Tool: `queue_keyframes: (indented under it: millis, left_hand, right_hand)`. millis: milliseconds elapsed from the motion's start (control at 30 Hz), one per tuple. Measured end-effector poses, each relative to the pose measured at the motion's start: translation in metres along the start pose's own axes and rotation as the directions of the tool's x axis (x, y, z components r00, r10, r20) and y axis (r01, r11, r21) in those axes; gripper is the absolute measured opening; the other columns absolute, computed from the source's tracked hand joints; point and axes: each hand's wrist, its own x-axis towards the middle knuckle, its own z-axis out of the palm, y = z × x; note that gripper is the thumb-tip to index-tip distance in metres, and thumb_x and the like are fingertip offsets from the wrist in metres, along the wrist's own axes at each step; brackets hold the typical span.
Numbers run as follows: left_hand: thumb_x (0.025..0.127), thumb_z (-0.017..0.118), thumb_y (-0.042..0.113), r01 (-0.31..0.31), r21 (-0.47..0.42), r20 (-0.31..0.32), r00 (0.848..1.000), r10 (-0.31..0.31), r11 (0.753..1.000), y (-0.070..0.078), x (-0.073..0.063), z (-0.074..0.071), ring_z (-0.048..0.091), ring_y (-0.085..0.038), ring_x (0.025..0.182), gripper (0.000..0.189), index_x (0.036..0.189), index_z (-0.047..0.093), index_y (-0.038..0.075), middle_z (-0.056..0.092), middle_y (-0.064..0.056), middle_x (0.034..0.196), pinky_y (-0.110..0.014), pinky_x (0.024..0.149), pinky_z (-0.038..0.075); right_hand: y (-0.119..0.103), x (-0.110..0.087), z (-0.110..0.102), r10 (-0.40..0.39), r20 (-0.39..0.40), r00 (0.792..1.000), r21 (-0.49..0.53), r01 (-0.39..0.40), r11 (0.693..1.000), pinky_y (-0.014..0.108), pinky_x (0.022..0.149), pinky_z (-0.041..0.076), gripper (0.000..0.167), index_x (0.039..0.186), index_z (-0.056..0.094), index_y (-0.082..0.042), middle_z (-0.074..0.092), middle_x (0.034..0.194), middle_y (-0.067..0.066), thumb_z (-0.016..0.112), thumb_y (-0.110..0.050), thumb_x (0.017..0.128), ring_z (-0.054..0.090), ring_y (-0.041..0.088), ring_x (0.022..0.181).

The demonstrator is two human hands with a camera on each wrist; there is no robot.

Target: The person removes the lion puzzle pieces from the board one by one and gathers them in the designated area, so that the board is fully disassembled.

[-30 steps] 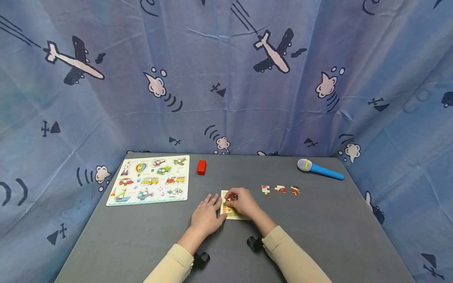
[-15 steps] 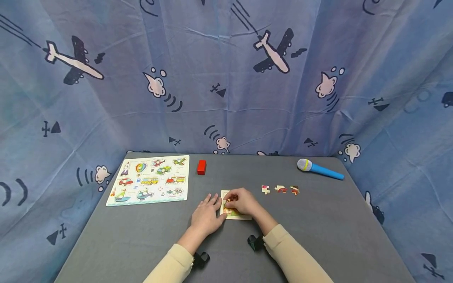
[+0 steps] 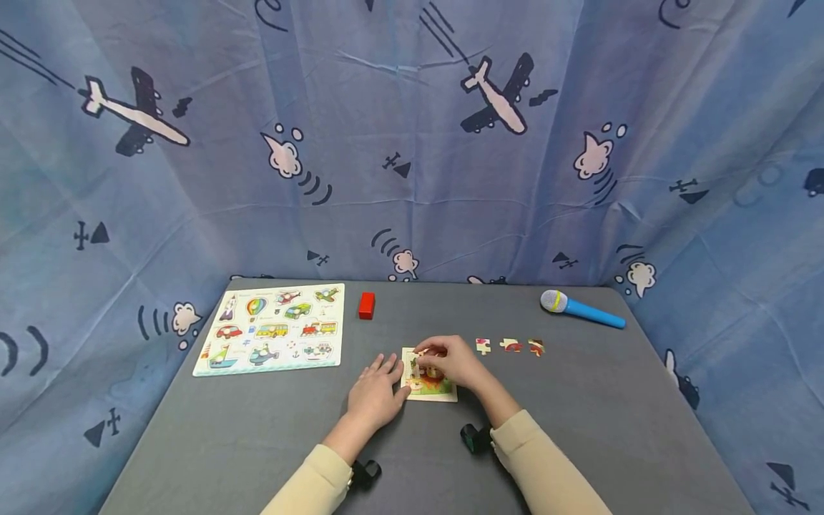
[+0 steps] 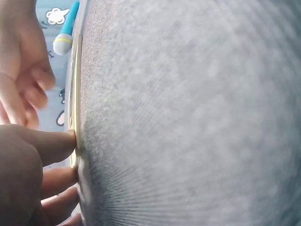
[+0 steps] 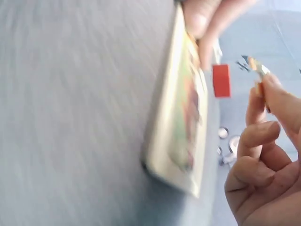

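Observation:
A small jigsaw puzzle board (image 3: 430, 396) with a pale frame and a colourful picture lies on the grey table. My left hand (image 3: 375, 399) rests at its left side, fingers spread; in the left wrist view the thumb (image 4: 56, 143) touches the board's edge. Above the board, my right hand (image 3: 453, 363) pinches a small puzzle piece (image 5: 258, 69) between thumb and fingertips, clear of the frame in the right wrist view. Part of the picture is hidden under the right hand. To the right lie three loose puzzle pieces (image 3: 511, 345) in a row.
A large board with vehicle pictures (image 3: 247, 365) lies at the left. Behind the puzzle stands a red block (image 3: 366, 305). At the back right is a blue toy microphone (image 3: 589, 311). A blue printed curtain (image 3: 412, 164) hangs along the table's back edge.
My right hand has lifted slightly and shifted up and right from the board, uncovering more of the picture. The left hand stays in place, as do the loose pieces.

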Motion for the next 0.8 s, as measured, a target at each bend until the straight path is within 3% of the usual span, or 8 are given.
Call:
queue_keyframes:
  millis: [133,367,567,800]
  left_hand:
    - [0.096,0.066,0.043,0.005,-0.004,-0.004,1.0,-0.005,1.0,0.0,-0.001,0.0,0.037,-0.03,0.149,0.056,0.143,0.059,0.013,0.049,-0.005,0.155,-0.051,0.119,0.037]
    - [0.095,0.067,0.043,-0.007,-0.006,-0.022,1.0,0.007,1.0,0.0,-0.001,0.001,0.038,-0.03,0.149,0.057,0.143,0.06,0.013,0.05,-0.005,0.154,-0.051,0.118,0.037]
    - [0.095,0.068,0.042,-0.004,-0.012,-0.026,1.0,0.004,1.0,0.002,-0.002,-0.001,0.038,-0.03,0.148,0.056,0.142,0.06,0.012,0.05,-0.006,0.154,-0.051,0.118,0.037]
    - [0.095,0.067,0.041,-0.005,-0.01,-0.023,1.0,0.005,1.0,0.002,-0.003,-0.001,0.038,-0.031,0.148,0.056,0.143,0.06,0.012,0.05,-0.007,0.153,-0.052,0.118,0.037]
  right_hand:
    - [-0.001,-0.008,-0.021,0.02,-0.049,0.999,-0.012,-0.021,1.0,0.027,0.057,0.048,0.025,0.112,0.074,-0.009,0.073,0.085,0.005,0.076,-0.022,0.091,0.064,0.026,0.072]
    - [0.006,-0.024,-0.06,0.055,-0.182,0.982,-0.084,-0.072,0.994,0.028,0.058,0.046,0.022,0.103,0.072,-0.009,0.073,0.081,0.002,0.078,-0.026,0.09,0.06,0.017,0.069]
    - [0.018,-0.035,-0.079,0.055,-0.201,0.978,-0.129,-0.082,0.988,0.027,0.062,0.05,0.023,0.105,0.073,-0.007,0.074,0.084,0.002,0.077,-0.025,0.091,0.062,0.016,0.072]
    - [0.034,-0.045,-0.086,0.078,-0.204,0.976,-0.128,-0.105,0.986,0.026,0.06,0.047,0.022,0.104,0.073,-0.005,0.073,0.081,0.002,0.077,-0.023,0.091,0.06,0.015,0.069]
